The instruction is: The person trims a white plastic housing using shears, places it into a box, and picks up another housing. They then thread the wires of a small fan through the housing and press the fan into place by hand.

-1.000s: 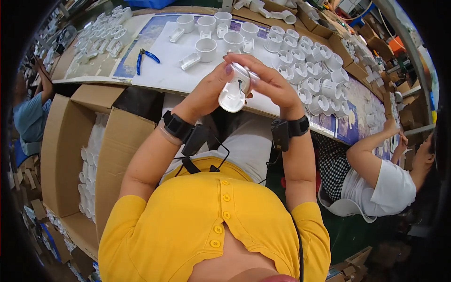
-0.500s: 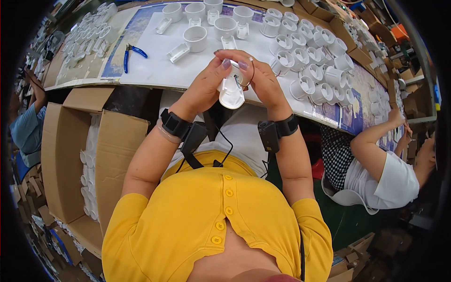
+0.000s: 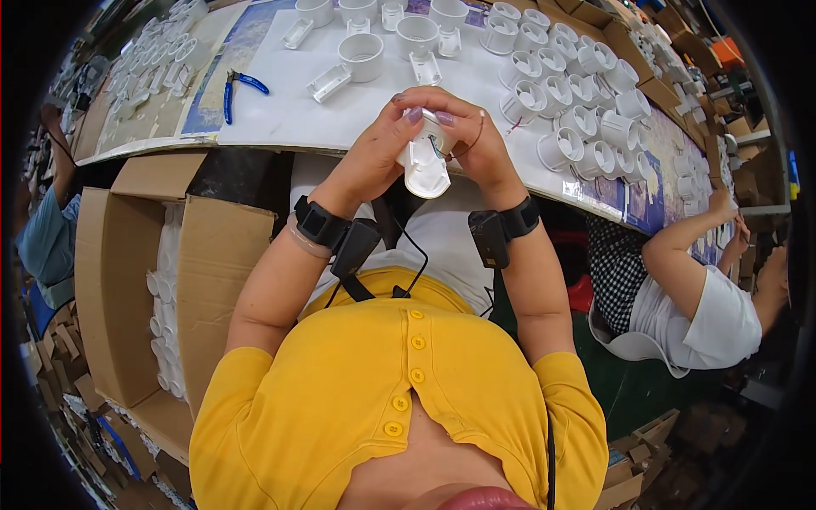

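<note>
Above the near edge of the table, both my hands hold one white plastic fitting with an open, trough-shaped end pointing toward me. My left hand is closed around its left side, thumb on top. From the other side my right hand grips it, fingers curled over its far end and thumb pressing near a small opening with thin wire. The fitting's far end is hidden by my fingers. Just beyond, a white cup with a tray-like piece beside it stands on the white sheet.
Blue-handled cutting pliers lie to the left on the table. Several white cups crowd the right side. A cardboard box holding white parts stands at my left. A person in white works at the right, another in blue at the left.
My hands stay closed on the fitting, with the right thumb shifted slightly. The table and the things on it appear a little farther up and to the right in the picture.
</note>
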Demonstrator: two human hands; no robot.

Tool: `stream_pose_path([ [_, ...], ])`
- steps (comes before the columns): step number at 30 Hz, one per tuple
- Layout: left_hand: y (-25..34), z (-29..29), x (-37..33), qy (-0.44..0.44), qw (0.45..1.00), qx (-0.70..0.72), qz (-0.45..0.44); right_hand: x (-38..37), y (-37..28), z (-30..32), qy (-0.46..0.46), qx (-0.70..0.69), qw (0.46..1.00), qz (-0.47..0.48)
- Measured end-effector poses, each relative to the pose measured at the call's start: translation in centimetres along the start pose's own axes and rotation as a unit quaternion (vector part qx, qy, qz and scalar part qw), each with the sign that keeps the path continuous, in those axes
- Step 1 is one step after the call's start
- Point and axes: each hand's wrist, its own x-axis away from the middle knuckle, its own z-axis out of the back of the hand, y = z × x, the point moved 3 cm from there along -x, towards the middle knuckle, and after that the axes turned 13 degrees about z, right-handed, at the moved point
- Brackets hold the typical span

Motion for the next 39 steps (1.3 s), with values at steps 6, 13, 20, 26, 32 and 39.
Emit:
stream_pose_path([
  [6,-0.8,1.0,-0.5,-0.003,1.000,0.026,0.015,-0.3,1.0,0.1,0.000,-0.020,1.000,-0.002],
  [13,-0.3,1.0,-0.8,0.005,0.999,0.054,0.004,-1.0,1.2,0.1,-0.007,0.031,0.998,0.060],
  [20,2.3,0.7,0.2,0.048,0.997,0.036,-0.047,0.1,-1.0,1.3,-0.016,0.131,0.968,0.213],
  [26,2.8,1.0,0.7,0.033,0.998,0.024,-0.039,1.0,-2.2,0.8,0.000,-0.018,0.992,0.123],
  [32,3.1,1.0,0.9,0.050,0.998,0.003,-0.042,0.0,-4.7,-0.3,-0.045,0.223,0.972,0.061],
  [39,2.3,1.7,1.0,0.060,0.997,-0.041,0.003,-1.1,-5.2,0.0,-0.175,0.389,0.875,0.230],
])
